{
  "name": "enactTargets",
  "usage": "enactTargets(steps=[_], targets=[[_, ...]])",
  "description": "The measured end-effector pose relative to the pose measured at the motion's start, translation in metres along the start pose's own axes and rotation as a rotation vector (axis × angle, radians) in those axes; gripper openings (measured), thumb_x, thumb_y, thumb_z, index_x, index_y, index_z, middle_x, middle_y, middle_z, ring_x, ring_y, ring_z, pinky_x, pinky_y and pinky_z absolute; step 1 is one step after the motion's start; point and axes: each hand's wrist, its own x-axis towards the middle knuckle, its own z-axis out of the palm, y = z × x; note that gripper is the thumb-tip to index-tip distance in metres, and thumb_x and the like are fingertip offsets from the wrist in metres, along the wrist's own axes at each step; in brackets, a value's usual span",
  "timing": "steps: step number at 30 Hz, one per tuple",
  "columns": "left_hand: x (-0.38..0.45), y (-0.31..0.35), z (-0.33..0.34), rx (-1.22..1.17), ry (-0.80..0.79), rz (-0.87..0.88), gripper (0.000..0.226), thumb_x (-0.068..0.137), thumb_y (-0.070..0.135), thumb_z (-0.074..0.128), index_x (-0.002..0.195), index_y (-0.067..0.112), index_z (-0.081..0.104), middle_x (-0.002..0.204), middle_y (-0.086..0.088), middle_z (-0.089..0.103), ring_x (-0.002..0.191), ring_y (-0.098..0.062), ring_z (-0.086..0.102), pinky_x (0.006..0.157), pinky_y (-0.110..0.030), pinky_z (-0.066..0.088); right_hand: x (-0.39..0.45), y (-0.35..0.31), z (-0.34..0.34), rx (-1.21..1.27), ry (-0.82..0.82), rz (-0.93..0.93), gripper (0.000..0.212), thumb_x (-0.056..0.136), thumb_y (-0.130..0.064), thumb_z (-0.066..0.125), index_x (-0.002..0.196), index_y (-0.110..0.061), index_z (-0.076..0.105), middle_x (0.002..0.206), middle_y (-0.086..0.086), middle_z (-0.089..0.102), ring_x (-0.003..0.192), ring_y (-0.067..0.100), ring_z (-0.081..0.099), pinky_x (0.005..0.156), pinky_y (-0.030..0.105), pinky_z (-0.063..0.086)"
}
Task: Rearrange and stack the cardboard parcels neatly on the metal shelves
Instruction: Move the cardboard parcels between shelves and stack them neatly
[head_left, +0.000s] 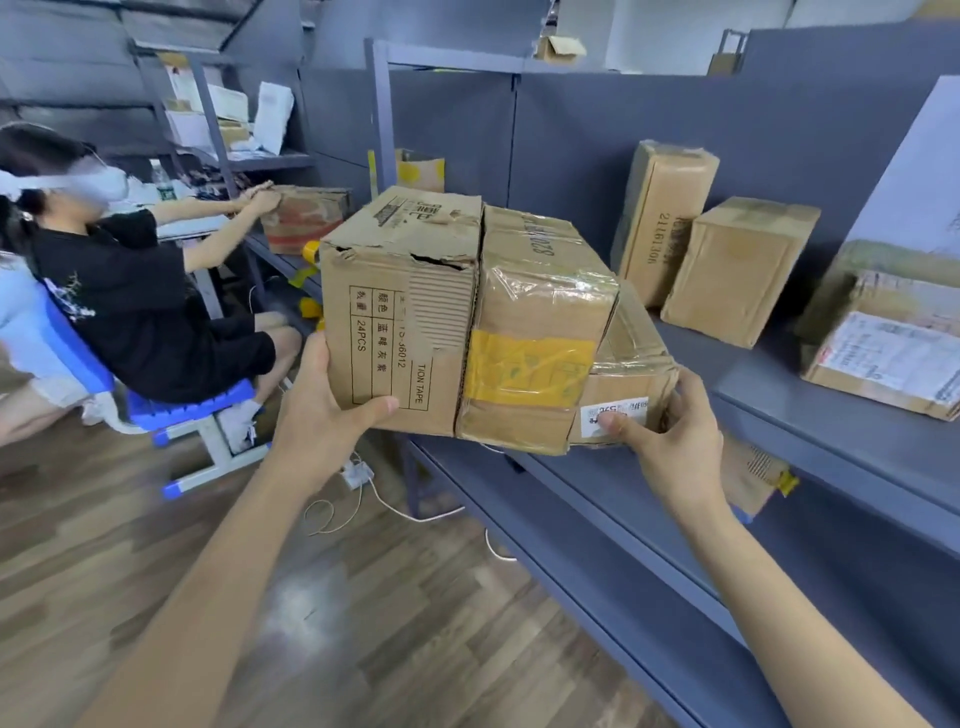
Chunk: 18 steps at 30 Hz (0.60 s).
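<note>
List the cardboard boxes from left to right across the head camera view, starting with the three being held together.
Printed box gripped by the left hand → box with yellow tape → labelled box held by the right hand → tall upright box → squat box → box with shipping label.

I hold three worn parcels pressed in a row: torn printed box (400, 312), yellow-taped box (535, 332), small labelled box (623, 384). Three more sit on the shelf (779, 410).
</note>
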Motion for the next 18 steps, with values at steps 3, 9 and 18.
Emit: enactTargets(steps=[3,9,18], targets=[[0.041,-0.018,0.002,-0.027,-0.005,0.0,0.061,0.071,-0.005,0.074,0.108,0.034,0.045,0.111,0.013,0.061,0.11,-0.01,0.057,0.097,-0.047,0.046,0.033,0.007,0.026,-0.003,0.017,-0.013,0.055,0.07,-0.01,0.08,0.109,-0.031,0.048,0.097,0.0,0.068,0.092,0.023,0.063,0.077,0.033,0.052],[0.139,-0.044,0.027,-0.018,-0.046,0.024,0.065,0.071,-0.006,0.074,0.117,0.027,0.042,0.111,0.015,0.06,0.111,-0.01,0.057,0.099,-0.043,0.045,0.11,0.028,0.067,0.015,0.091,-0.01,0.053,0.072,-0.008,0.078,0.114,-0.023,0.05,0.091,-0.011,0.064,0.083,-0.004,0.059,0.064,0.004,0.042],[0.278,-0.054,0.078,-0.058,-0.13,0.094,0.064,0.073,-0.009,0.071,0.118,0.026,0.04,0.111,0.017,0.057,0.105,0.002,0.055,0.087,-0.021,0.044,0.218,0.043,0.095,-0.061,0.206,-0.015,0.04,0.073,-0.01,0.077,0.102,-0.017,0.05,0.072,-0.015,0.053,0.063,-0.014,0.049,0.057,0.004,0.037]])
